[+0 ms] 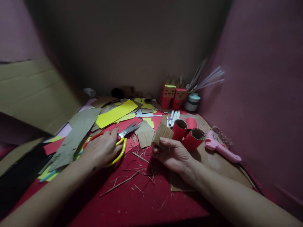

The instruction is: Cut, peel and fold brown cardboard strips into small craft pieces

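My left hand is curled over the handles of a pair of scissors, one loop red and the other yellow. The blades are slightly apart and point toward the far right, over the paper scraps. Between the thumb and fingers of my right hand, a small square piece of cardboard is held up and tilted. Just beyond that hand stand red paper-covered tubes. Another cardboard square lies between the two hands.
Thin cardboard shreds litter the red table. Yellow sheets and a long cardboard strip lie left. White markers, two red figures with faces and a white jar stand behind; a pink glue gun lies right.
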Motion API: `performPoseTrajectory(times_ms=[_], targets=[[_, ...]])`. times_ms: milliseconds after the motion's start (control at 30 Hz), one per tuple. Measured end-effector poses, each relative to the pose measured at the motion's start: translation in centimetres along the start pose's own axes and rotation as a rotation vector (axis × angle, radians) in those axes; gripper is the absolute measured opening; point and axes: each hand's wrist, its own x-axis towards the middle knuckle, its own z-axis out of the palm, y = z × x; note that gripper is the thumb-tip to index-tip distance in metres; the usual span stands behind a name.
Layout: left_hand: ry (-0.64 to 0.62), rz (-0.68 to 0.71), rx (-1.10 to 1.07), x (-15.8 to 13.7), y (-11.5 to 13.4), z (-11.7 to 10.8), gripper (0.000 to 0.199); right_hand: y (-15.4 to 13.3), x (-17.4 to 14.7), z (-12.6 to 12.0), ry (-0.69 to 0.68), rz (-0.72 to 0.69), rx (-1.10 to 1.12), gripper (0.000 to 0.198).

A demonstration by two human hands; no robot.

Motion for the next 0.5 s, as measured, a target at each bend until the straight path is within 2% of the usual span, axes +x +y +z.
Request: performPoseTrajectory(times_ms=[100, 133, 167, 200, 267, 333, 367, 433, 500], targets=[[-0.019, 0.017, 0.163, 0.8, 0.3, -1.1, 0.032, 0.1, 0.3, 0.0, -0.002, -0.049, -0.036, 0.017], [-0.016, 0.037, 0.11, 1.1, 0.8, -1.4, 0.036, 0.1, 0.3, -0.1, -0.012, -0.059, -0.043, 0.019], [-0.028, 0.06, 0.015, 1.3, 1.5, -1.7, 0.043, 0.1, 0.3, -0.1, -0.024, -0.055, -0.043, 0.02], [-0.081, 0.081, -0.174, 1.5, 2.2, -1.8, 0.053, 0.1, 0.3, -0.1, -0.036, -0.037, -0.039, 0.021], [-0.246, 0.115, -0.588, 1.9, 3.9, -1.7, 0.074, 0.0, 0.2, -0.1, -0.066, 0.017, -0.014, 0.02], [-0.353, 0.158, -0.759, 2.3, 5.4, -1.0, 0.084, -0.1, 0.0, -0.1, -0.106, 0.073, 0.017, 0.015], [-0.394, 0.161, -0.795, 2.5, 6.2, -0.6, 0.081, -0.1, 0.0, -0.1, -0.123, 0.087, 0.031, 0.013], [-0.382, 0.173, -0.861, 2.6, 7.4, 0.2, 0.072, -0.2, 0.0, -0.2, -0.134, 0.095, 0.055, 0.012], [-0.444, 0.138, -0.998, 2.4, 8.3, 1.0, 0.062, -0.2, 0.2, -0.4, -0.132, 0.082, 0.053, 0.014]])
